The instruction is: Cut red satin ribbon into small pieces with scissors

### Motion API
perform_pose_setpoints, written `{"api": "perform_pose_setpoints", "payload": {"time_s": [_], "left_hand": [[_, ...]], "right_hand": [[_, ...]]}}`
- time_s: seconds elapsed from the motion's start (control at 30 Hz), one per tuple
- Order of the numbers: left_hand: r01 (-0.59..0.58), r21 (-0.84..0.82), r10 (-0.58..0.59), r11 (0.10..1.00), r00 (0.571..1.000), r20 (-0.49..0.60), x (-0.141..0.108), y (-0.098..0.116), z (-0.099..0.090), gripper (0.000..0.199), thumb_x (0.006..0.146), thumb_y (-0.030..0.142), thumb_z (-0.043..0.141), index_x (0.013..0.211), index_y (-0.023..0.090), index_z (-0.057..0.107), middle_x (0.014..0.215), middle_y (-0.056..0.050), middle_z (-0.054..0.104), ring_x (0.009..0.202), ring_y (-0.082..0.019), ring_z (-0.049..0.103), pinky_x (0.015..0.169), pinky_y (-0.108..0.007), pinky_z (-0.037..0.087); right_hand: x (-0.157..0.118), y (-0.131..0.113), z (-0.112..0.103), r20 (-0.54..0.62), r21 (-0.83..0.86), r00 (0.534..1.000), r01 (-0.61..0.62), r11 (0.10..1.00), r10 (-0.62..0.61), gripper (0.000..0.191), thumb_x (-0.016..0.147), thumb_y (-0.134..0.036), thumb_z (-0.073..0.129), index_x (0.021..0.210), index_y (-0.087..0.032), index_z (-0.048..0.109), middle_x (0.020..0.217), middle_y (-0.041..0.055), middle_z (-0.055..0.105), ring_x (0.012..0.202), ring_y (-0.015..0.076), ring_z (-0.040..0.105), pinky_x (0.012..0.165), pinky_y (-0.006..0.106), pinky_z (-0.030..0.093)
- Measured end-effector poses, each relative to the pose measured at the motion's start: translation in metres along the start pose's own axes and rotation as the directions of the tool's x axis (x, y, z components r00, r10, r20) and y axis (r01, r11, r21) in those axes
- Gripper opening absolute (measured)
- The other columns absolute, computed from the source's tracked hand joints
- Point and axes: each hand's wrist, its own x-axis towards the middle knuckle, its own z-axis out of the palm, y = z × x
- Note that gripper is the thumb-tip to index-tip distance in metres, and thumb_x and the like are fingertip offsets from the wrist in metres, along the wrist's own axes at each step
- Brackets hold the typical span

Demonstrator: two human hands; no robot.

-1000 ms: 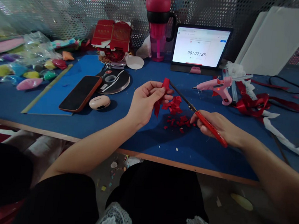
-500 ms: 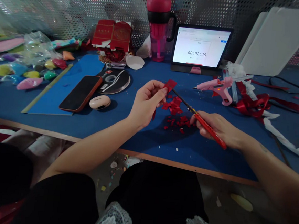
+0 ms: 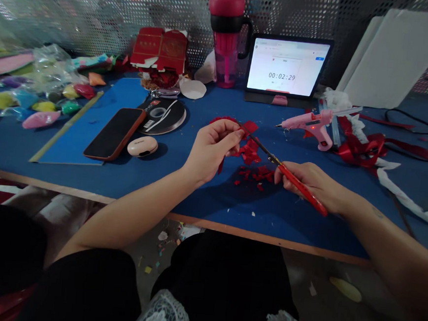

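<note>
My left hand (image 3: pixel 215 148) pinches a red ribbon (image 3: pixel 250 127) between thumb and fingers; part of the ribbon is hidden behind the hand, and some red shows beyond the knuckles. In my right hand (image 3: pixel 308 182) are red-handled scissors (image 3: pixel 294 179), fingers wrapped round the handles. Their dark blades reach up and left to the ribbon at my left fingertips and look closed or nearly so. Below, cut red ribbon pieces (image 3: pixel 250 152) and smaller red scraps (image 3: pixel 261 174) lie on the blue tabletop (image 3: pixel 210 207).
A pink glue gun (image 3: pixel 313 126) and tangled red ribbon (image 3: pixel 363 150) lie at right. Behind stand a tablet (image 3: pixel 288 67) and a pink bottle (image 3: pixel 225 38). To the left are a ribbon spool (image 3: pixel 167 117), earbud case (image 3: pixel 143 146), phone (image 3: pixel 114 133) and bagged coloured clay (image 3: pixel 42 105).
The scissor blades have moved in against the ribbon by my left fingertips. The ribbon end now hangs lower, to the right of the blades, and red shows behind my left hand.
</note>
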Motion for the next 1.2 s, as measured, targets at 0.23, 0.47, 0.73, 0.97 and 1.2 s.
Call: {"api": "perform_pose_setpoints", "payload": {"time_s": [0.23, 0.47, 0.73, 0.97, 1.2], "left_hand": [[-0.014, 0.006, 0.013, 1.000, 1.000, 0.009, -0.0003, -0.0013, -0.0010, 0.013, 0.081, 0.011, 0.064, 0.069, 0.014, 0.059, 0.051, 0.003, 0.057, 0.042, -0.001, 0.043, 0.042, -0.012, 0.034], [-0.005, 0.032, 0.006, 0.999, 1.000, -0.019, -0.0012, 0.0004, 0.0005, 0.014, 0.081, 0.010, 0.064, 0.069, 0.014, 0.058, 0.050, 0.004, 0.056, 0.042, -0.002, 0.043, 0.042, -0.013, 0.034], [-0.013, -0.016, 0.014, 1.000, 1.000, 0.026, -0.0003, -0.0014, -0.0022, 0.012, 0.082, 0.010, 0.064, 0.071, 0.014, 0.058, 0.051, 0.003, 0.056, 0.043, -0.002, 0.042, 0.042, -0.013, 0.033], [0.029, 0.063, -0.030, 0.998, 0.999, 0.011, -0.0015, 0.0011, -0.0010, 0.016, 0.087, 0.023, 0.063, 0.074, 0.018, 0.056, 0.048, 0.006, 0.049, 0.037, -0.003, 0.033, 0.037, -0.016, 0.022], [0.011, 0.018, -0.010, 1.000, 0.999, -0.036, 0.0006, -0.0035, -0.0012, 0.014, 0.094, 0.024, 0.053, 0.083, 0.018, 0.057, 0.055, 0.006, 0.041, 0.043, -0.004, 0.033, 0.043, -0.017, 0.030]], "right_hand": [[-0.0004, 0.0022, -0.0003, 0.006, 0.031, 1.000, -0.016, 0.999, 0.016, 0.044, 0.089, -0.062, 0.043, 0.081, -0.019, 0.052, 0.060, -0.0032, 0.046, 0.051, 0.0104, 0.037, 0.052, 0.026, 0.028], [0.0004, -0.0003, -0.0008, -0.016, 0.048, 1.000, -0.024, 0.999, 0.025, 0.040, 0.088, -0.057, 0.047, 0.074, -0.020, 0.050, 0.055, -0.0041, 0.042, 0.049, 0.0101, 0.035, 0.051, 0.026, 0.028], [0.0027, -0.0007, 0.0004, -0.073, 0.030, 0.995, -0.059, 0.998, 0.061, 0.041, 0.085, -0.058, 0.051, 0.069, -0.020, 0.049, 0.054, -0.0034, 0.044, 0.048, 0.0100, 0.037, 0.048, 0.025, 0.027], [-0.0001, 0.0012, 0.0010, -0.140, 0.134, 0.988, -0.045, 0.990, 0.064, 0.048, 0.085, -0.066, 0.044, 0.083, -0.019, 0.053, 0.052, -0.0045, 0.040, 0.048, 0.0119, 0.038, 0.047, 0.027, 0.028], [-0.0035, 0.0049, -0.0008, -0.094, 0.154, 0.994, -0.038, 0.987, 0.053, 0.050, 0.085, -0.066, 0.045, 0.098, -0.019, 0.054, 0.064, -0.0016, 0.049, 0.053, 0.0129, 0.042, 0.052, 0.028, 0.032]]}}
